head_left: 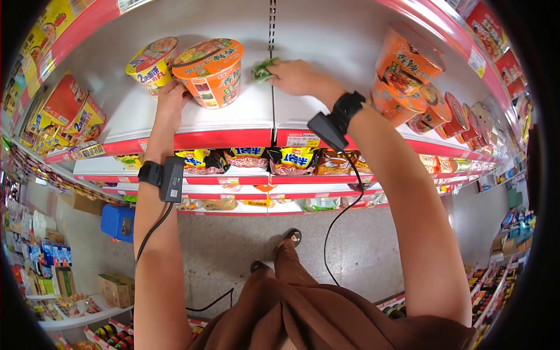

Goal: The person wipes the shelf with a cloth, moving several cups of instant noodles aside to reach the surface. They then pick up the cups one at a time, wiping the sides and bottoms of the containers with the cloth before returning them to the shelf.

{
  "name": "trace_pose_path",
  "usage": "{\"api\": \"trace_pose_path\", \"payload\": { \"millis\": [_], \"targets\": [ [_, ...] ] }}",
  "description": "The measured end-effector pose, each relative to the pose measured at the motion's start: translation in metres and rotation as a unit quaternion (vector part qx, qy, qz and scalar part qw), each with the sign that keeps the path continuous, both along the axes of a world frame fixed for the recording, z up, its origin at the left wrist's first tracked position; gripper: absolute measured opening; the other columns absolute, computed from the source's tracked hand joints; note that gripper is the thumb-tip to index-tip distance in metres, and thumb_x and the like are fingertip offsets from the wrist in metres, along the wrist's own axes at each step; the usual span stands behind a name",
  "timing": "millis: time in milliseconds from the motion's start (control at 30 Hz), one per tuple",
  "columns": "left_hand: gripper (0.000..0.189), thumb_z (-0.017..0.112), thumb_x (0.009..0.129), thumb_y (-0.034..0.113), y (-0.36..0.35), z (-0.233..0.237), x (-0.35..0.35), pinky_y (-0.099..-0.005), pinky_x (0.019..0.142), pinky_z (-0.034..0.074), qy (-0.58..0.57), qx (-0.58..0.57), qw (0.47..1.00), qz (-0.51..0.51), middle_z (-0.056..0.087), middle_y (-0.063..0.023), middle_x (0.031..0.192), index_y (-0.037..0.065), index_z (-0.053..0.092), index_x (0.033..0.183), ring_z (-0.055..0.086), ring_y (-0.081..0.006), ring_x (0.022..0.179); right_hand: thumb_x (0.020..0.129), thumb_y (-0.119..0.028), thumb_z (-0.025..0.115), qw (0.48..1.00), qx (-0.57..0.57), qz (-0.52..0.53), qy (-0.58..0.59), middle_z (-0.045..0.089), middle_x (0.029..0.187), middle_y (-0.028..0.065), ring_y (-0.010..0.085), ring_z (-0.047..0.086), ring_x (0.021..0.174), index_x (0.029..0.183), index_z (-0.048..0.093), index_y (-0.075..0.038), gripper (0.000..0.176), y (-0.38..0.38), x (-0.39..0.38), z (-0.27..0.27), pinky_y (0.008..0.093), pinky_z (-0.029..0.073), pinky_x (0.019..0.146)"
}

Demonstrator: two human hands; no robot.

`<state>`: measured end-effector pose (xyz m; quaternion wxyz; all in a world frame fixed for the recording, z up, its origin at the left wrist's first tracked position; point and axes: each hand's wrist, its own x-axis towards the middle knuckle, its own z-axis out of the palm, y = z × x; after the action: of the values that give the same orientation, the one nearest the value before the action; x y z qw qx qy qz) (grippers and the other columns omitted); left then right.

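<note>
My left hand (170,104) is at the gap between two instant noodle buckets, its fingers partly hidden. On its left stands a yellow noodle bucket (150,65) with a red lid, overlapped by my knuckles. To its right is an orange noodle bucket (217,81), upright on the white shelf (248,119), with my fingers right at its lower left side. My right hand (296,77) is closed on a crumpled green cloth (264,70), close over the shelf near its slotted back post. Both wrists wear black straps with small boxes and cables.
Stacked orange buckets (405,70) stand on the right of the shelf, yellow and red ones (67,114) on the left. A red price strip (221,140) edges the shelf. Bagged snacks (294,160) fill lower shelves. A blue bin (118,223) and a cardboard box (115,290) sit at left.
</note>
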<state>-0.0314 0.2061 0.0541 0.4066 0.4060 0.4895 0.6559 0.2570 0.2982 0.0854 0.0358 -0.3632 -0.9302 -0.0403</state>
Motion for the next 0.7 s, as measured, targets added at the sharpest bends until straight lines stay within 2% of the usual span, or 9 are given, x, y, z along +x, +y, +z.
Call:
{"api": "trace_pose_path", "payload": {
  "millis": [167,233,333,467,533,567,633,700],
  "targets": [
    [0.024,0.047,0.092,0.004,0.001,0.000,0.001,-0.0335,0.091,0.049,-0.010,-0.003,1.000,0.007,0.063,-0.0126,0.107,-0.005,0.058,0.110,0.061,-0.0211,0.099,0.095,-0.031,0.045,1.000,-0.005,0.014,-0.001,0.056,0.117,0.0175,0.0356,0.058,0.106,0.120,0.054,-0.005,0.038,-0.050,0.022,0.005,0.0479,0.046,0.090],
    [0.023,0.047,0.092,0.005,0.003,-0.002,0.000,-0.0320,0.089,0.050,-0.008,0.007,1.000,-0.008,0.064,-0.0113,0.105,-0.004,0.059,0.109,0.061,-0.0199,0.096,0.093,-0.030,0.047,0.996,0.031,0.045,0.068,0.060,0.110,0.0208,0.0370,0.060,0.102,0.108,0.059,-0.001,0.035,-0.054,0.025,0.000,0.0483,0.047,0.088],
    [0.021,0.048,0.093,0.005,0.002,-0.005,0.000,-0.0306,0.085,0.050,-0.023,0.024,0.999,-0.012,0.064,-0.0097,0.103,-0.003,0.060,0.108,0.061,-0.0182,0.095,0.093,-0.030,0.047,1.000,0.000,0.011,0.014,0.059,0.112,0.0208,0.0373,0.059,0.105,0.110,0.058,0.000,0.036,-0.045,0.016,0.005,0.0483,0.046,0.090],
    [0.020,0.047,0.093,0.004,0.006,-0.008,-0.002,-0.0299,0.082,0.050,-0.021,0.022,1.000,-0.007,0.064,-0.0087,0.103,-0.003,0.060,0.107,0.061,-0.0173,0.093,0.094,-0.030,0.047,0.999,0.034,0.024,0.031,0.060,0.112,0.0213,0.0380,0.059,0.105,0.112,0.057,-0.001,0.036,-0.016,0.014,-0.003,0.0480,0.046,0.090],
    [0.020,0.047,0.093,0.004,0.005,-0.008,-0.003,-0.0305,0.081,0.050,-0.005,0.017,1.000,-0.008,0.063,-0.0092,0.103,-0.004,0.060,0.107,0.062,-0.0174,0.091,0.096,-0.029,0.044,1.000,0.020,-0.017,-0.015,0.056,0.118,0.0189,0.0363,0.056,0.110,0.125,0.050,-0.003,0.039,0.002,0.008,-0.003,0.0474,0.046,0.092],
    [0.020,0.047,0.093,0.004,0.004,-0.008,-0.002,-0.0305,0.081,0.050,-0.005,0.017,1.000,-0.004,0.063,-0.0092,0.103,-0.004,0.060,0.107,0.062,-0.0174,0.091,0.096,-0.029,0.044,1.000,0.020,-0.012,-0.015,0.056,0.118,0.0189,0.0363,0.056,0.110,0.125,0.050,-0.003,0.039,0.011,0.004,-0.003,0.0474,0.046,0.092],
    [0.020,0.047,0.093,0.005,0.004,-0.006,0.000,-0.0311,0.082,0.051,-0.014,0.022,1.000,-0.002,0.063,-0.0103,0.103,-0.005,0.060,0.107,0.062,-0.0184,0.091,0.095,-0.031,0.046,0.999,0.015,-0.047,0.000,0.059,0.118,0.0210,0.0382,0.058,0.109,0.116,0.057,-0.003,0.037,0.025,-0.002,-0.002,0.0472,0.046,0.093],
    [0.020,0.047,0.094,0.005,0.002,-0.005,0.001,-0.0318,0.083,0.051,-0.016,0.024,1.000,0.003,0.063,-0.0111,0.103,-0.005,0.059,0.106,0.062,-0.0192,0.092,0.095,-0.032,0.046,0.997,-0.001,-0.070,-0.010,0.059,0.119,0.0211,0.0383,0.058,0.110,0.117,0.057,-0.004,0.037,0.033,-0.007,0.004,0.0469,0.046,0.094]
  ]
}}
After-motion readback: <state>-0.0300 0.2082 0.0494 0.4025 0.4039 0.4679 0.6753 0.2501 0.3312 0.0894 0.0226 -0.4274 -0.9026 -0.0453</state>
